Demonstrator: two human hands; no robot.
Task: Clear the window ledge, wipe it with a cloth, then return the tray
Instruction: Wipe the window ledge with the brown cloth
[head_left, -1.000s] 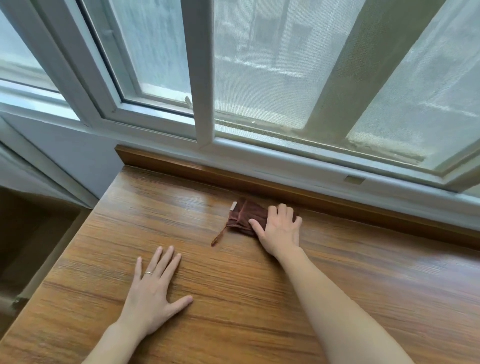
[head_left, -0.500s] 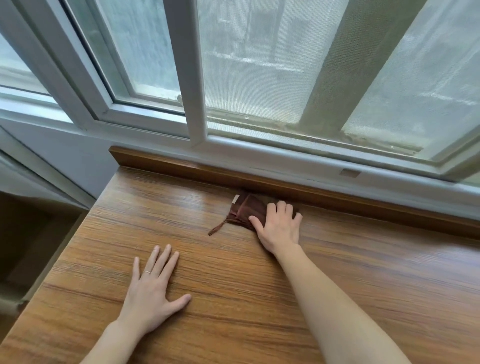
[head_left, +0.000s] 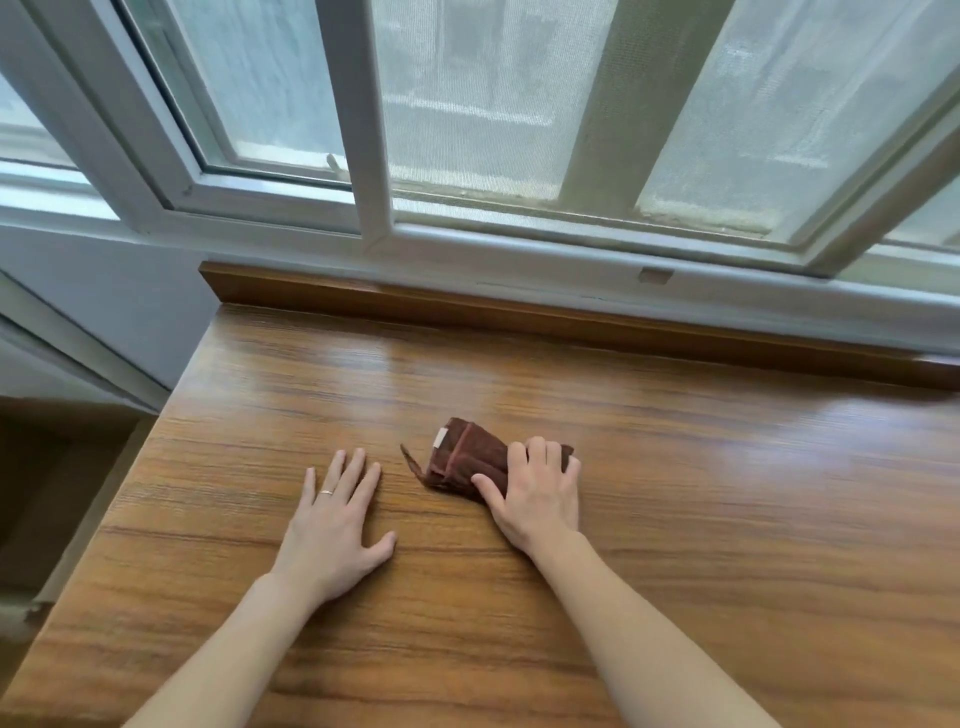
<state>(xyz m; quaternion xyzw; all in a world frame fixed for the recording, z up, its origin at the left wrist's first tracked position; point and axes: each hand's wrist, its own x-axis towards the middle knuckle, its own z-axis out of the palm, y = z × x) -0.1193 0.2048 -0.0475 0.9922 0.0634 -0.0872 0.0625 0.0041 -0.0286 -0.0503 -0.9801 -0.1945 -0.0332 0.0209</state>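
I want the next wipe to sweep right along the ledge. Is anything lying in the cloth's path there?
Nothing visible does. The right hand grips the brown cloth, and the wooden ledge to its right shows only bare surface.

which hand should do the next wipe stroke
Right. The right hand already presses the cloth on the ledge; the left hand lies flat on bare wood beside it, holding nothing, likely just bracing.

Bright, soft daylight comes through the window screen (head_left: 467, 93), laying a pale sheen on the wooden ledge (head_left: 675, 415). Shadows are faint. Wide-angle distortion bends the window frame (head_left: 363, 130); the lower left corner is dim.
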